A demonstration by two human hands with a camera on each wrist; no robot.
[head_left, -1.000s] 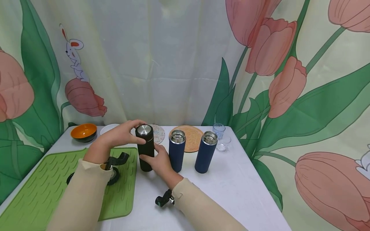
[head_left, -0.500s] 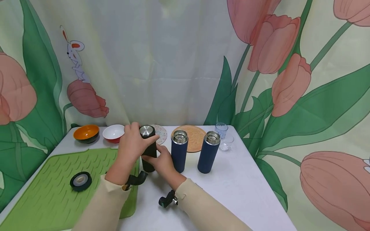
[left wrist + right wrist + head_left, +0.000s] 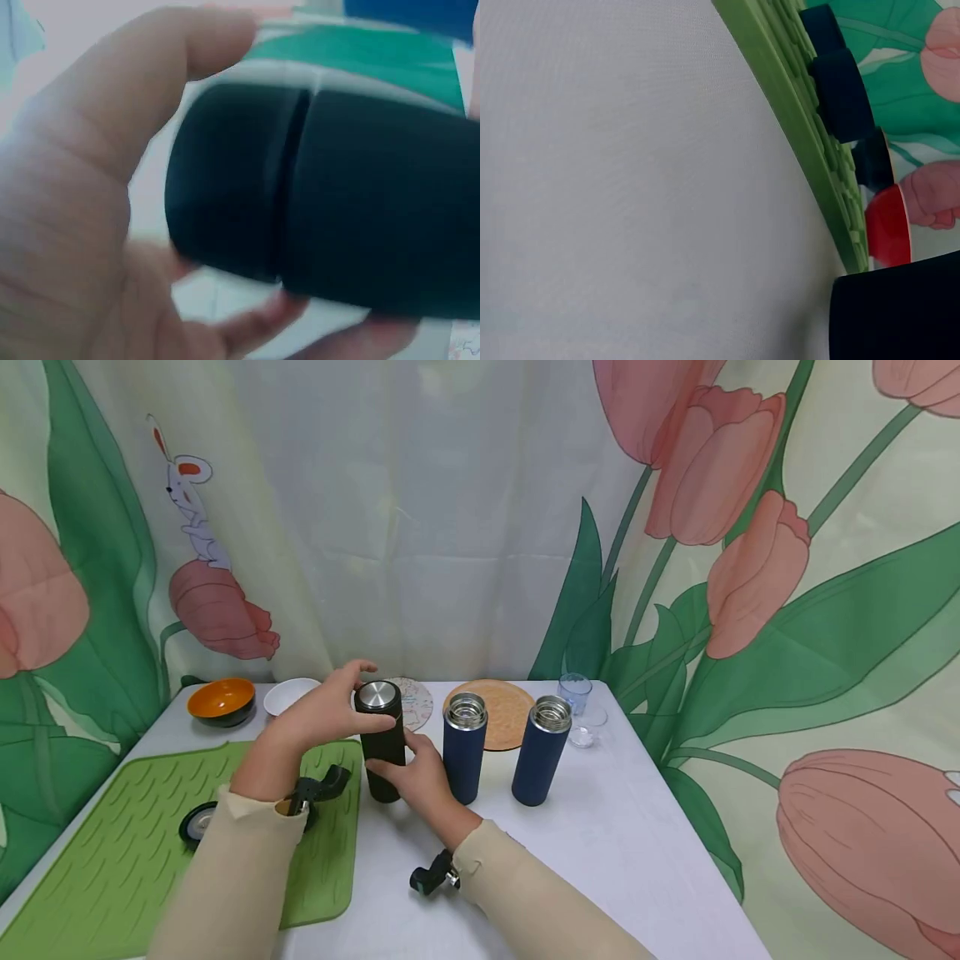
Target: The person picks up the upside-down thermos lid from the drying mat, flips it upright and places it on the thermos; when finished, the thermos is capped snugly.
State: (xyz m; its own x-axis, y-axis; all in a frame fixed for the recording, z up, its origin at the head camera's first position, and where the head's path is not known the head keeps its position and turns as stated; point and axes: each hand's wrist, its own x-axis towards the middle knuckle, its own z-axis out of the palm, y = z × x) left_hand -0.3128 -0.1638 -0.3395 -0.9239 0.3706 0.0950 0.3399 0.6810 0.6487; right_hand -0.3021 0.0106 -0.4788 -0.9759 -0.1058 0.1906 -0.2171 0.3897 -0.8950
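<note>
A black thermos bottle [image 3: 383,760] with a steel-topped lid [image 3: 377,695] stands upright on the white table, just right of the green mat. My right hand [image 3: 422,779] grips its lower body from the right, thumb across the front. My left hand [image 3: 318,710] curls loosely round the lid, thumb in front and fingers mostly behind. In the left wrist view, a gap shows between my thumb [image 3: 202,45] and the black lid, while fingers lie along its other side. The right wrist view catches the bottle's dark base [image 3: 900,311]. Two navy bottles, one nearer [image 3: 462,756] and one farther right [image 3: 540,756], stand uncapped.
Black lids [image 3: 844,97] lie on the green mat [image 3: 322,893] at left; my left arm partly covers them. Behind are an orange bowl [image 3: 221,697], a white-and-red bowl [image 3: 288,693], round boards [image 3: 506,718] and clear glasses [image 3: 575,692]. A tulip-print curtain hangs behind the table.
My left hand turned about the lid, its wrist swinging right and toward me, then back left. The right hand keeps its hold and the bottle stays upright in place.
</note>
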